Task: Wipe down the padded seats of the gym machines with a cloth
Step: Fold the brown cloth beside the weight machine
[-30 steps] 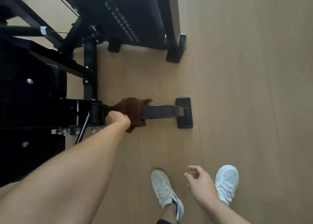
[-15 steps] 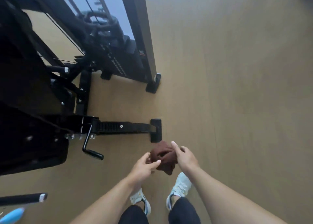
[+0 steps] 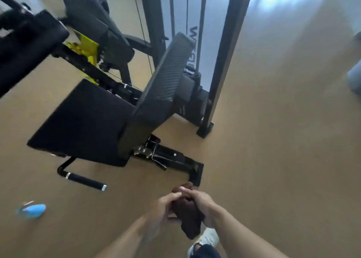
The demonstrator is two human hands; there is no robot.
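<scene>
Bunching the brown cloth (image 3: 190,216) between both closed hands (image 3: 185,205) (regripping, apparently), next it needs carrying to the padded seat (image 3: 82,123).

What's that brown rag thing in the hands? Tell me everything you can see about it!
The cloth is dark reddish-brown and looks soft, like a small towel. It is bunched up, not spread flat. The left hand and the right hand both grip its upper part, and a loose end hangs down below them. It is held in the air above the wooden floor, near the foot of the black gym machine, touching only the hands.
</scene>
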